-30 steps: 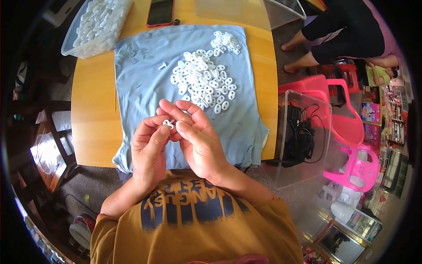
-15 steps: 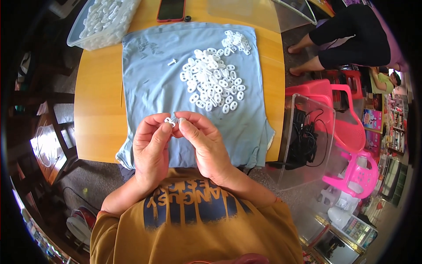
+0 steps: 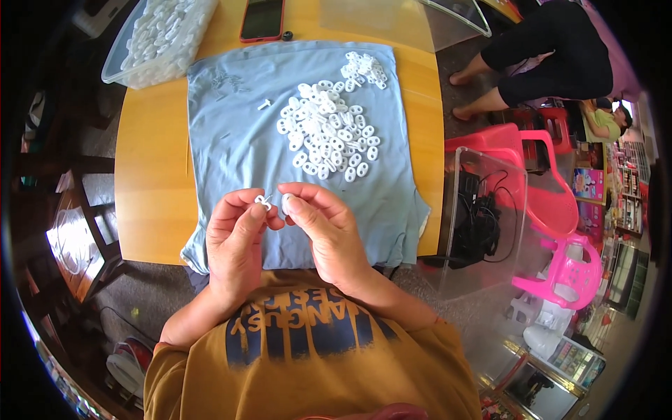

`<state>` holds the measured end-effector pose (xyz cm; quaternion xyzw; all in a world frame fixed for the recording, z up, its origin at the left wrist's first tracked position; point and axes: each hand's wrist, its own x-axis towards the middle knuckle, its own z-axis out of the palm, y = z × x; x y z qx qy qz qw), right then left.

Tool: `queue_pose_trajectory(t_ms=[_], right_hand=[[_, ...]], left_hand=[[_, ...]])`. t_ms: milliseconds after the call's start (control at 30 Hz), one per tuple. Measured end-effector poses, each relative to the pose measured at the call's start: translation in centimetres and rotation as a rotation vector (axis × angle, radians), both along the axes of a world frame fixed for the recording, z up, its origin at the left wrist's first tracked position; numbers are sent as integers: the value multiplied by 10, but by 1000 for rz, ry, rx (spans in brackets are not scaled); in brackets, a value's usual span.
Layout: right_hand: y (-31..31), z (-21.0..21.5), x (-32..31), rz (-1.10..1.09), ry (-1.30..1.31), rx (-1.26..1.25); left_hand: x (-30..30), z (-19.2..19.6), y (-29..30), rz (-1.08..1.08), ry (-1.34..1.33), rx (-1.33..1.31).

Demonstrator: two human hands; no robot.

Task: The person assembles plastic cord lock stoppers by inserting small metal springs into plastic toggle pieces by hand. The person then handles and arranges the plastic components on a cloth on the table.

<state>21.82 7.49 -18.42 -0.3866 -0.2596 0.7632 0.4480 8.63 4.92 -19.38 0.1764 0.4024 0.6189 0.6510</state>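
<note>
Our left hand (image 3: 236, 238) pinches a small white peg (image 3: 263, 202); our right hand (image 3: 327, 227) grips a white oval piece (image 3: 285, 204). Line them squarely, then press gently.

Smooth white plastic clip (image 3: 264, 201) in my fingers (image 3: 246, 210); more glossy plastic pieces (image 3: 327, 137) on soft matt blue cloth (image 3: 238, 150), over a smooth wooden counter (image 3: 148, 168)
</note>
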Motion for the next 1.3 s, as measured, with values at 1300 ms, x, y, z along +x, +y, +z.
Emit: queue_pose_trajectory(t_ms=[1300], right_hand=[[0, -12, 10, -74, 3, 19]], left_hand=[[7, -5, 0, -45, 78, -76]])
